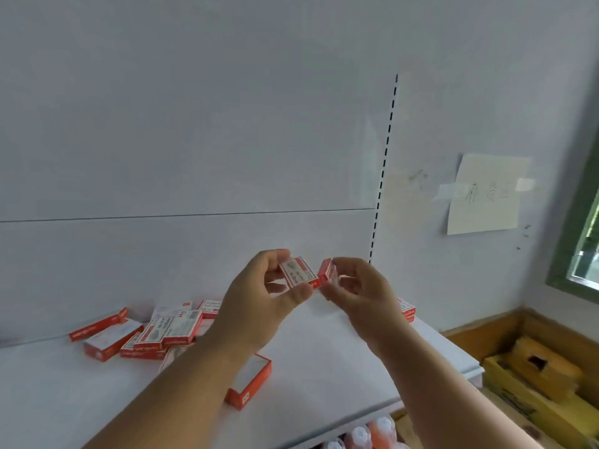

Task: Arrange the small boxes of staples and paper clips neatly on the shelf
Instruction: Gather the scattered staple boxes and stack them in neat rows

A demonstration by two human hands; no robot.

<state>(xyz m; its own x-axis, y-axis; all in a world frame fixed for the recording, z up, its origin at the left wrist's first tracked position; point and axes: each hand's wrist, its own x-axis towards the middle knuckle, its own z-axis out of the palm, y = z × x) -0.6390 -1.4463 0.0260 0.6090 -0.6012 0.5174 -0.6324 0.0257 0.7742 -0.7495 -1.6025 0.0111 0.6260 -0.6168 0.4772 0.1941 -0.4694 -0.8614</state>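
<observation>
Above the white shelf (340, 361) my left hand (259, 296) pinches a small red-and-white box (296, 273), label side facing me. My right hand (359, 286) grips a second small red box (325, 270) right beside it, the two boxes nearly touching. A jumbled pile of several red-and-white boxes (155, 332) lies at the back left of the shelf. One box (251, 380) rests alone near the front, partly under my left forearm. Another box (406, 309) sits at the shelf's right end, half hidden by my right wrist.
A white back panel with a slotted upright (382, 176) rises behind the shelf. A taped paper note (486, 196) hangs on the wall at right. Yellow cardboard boxes (534, 380) sit low on the right. Bottles (369, 432) show under the shelf's front edge.
</observation>
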